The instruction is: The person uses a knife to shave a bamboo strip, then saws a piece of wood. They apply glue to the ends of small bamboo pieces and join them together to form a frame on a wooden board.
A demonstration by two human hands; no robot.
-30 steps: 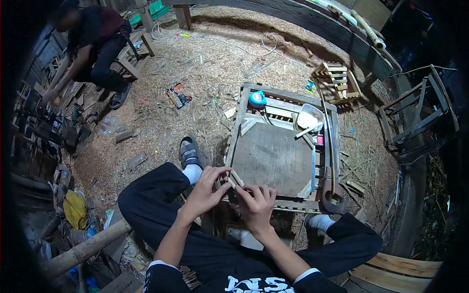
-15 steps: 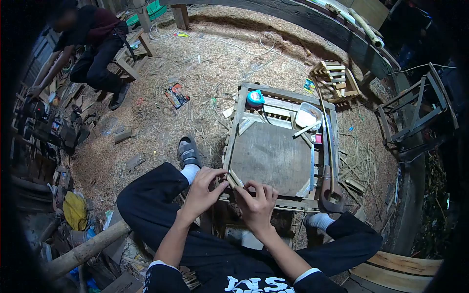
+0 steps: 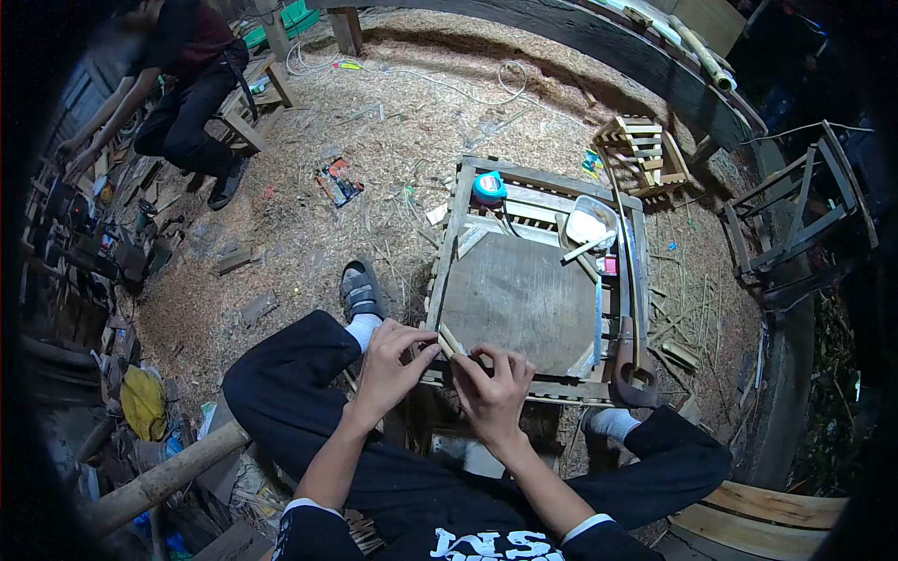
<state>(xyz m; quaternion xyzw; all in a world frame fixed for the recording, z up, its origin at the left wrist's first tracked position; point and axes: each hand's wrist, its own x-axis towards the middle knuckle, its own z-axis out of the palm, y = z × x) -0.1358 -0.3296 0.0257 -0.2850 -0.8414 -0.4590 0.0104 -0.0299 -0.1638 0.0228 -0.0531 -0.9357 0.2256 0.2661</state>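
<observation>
The short wooden strip [image 3: 450,340] lies between the two hands at the near-left corner of the worktop [image 3: 453,224], its long axis slanting from far left to near right. The right hand [image 3: 493,388] pinches the near end — the left hand [image 3: 385,366] bends finger and thumb in beside the far end, whether gripping cannot be told. A handsaw [image 3: 625,369] rests at the near-right corner.
</observation>
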